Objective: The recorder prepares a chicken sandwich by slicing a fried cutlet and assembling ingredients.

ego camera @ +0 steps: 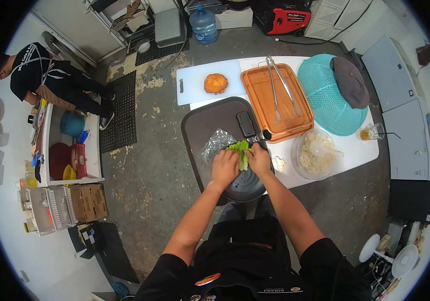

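A green lettuce leaf (242, 152) is held between my left hand (225, 167) and my right hand (259, 159). My fingers pinch it from both sides. Below lies a round dark pan (245, 186), set on a large brown tray (207, 116). The pan's black handle (245, 124) points away from me. Beside my left hand, a crumpled clear plastic bag (216, 142) rests on the tray. To the right of my right hand stands a clear bowl of cooked rice (309, 154) with a pale scoop (318, 149) in it.
A fried orange-brown patty (216, 83) lies on a white cutting board (192, 88). Metal tongs (275, 88) rest on a copper-coloured mesh tray (254, 81). Right of that are a turquoise mesh cover (316, 86), a dark cap (349, 82) and a glass (371, 132). Another person (45, 75) stands at the left shelf.
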`<state>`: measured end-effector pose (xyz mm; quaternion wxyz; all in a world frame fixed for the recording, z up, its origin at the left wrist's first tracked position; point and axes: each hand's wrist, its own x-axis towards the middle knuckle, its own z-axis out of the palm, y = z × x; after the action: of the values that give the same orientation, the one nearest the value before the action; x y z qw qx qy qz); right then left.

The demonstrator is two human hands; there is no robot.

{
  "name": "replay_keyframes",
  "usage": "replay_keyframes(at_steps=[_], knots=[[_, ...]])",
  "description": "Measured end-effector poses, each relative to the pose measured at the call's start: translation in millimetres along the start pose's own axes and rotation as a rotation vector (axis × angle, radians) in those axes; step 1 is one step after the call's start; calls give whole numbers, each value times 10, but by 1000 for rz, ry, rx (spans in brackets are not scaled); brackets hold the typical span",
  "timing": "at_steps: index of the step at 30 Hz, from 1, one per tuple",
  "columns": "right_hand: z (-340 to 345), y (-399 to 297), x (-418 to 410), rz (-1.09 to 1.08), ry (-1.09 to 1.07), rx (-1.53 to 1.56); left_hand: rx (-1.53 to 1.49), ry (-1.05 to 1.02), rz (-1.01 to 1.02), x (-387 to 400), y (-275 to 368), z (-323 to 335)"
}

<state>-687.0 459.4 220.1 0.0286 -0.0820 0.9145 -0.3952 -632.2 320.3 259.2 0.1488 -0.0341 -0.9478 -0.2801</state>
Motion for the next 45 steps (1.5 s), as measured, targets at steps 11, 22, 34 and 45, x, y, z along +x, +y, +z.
replay_keyframes(at_steps=[11, 22, 34, 45], knots=[[-151, -18, -447, -103, -48, -82, 272, -88, 98, -104, 25, 291], [-119, 26, -530, -306, -168, -390, 256, -90, 116, -166, 1, 263], [-207, 28, -553, -213, -165, -309, 249, -105, 95, -219, 123, 89], [-576, 100, -1015, -12, 33, -115, -181, -79, -602, -870, -134, -700]])
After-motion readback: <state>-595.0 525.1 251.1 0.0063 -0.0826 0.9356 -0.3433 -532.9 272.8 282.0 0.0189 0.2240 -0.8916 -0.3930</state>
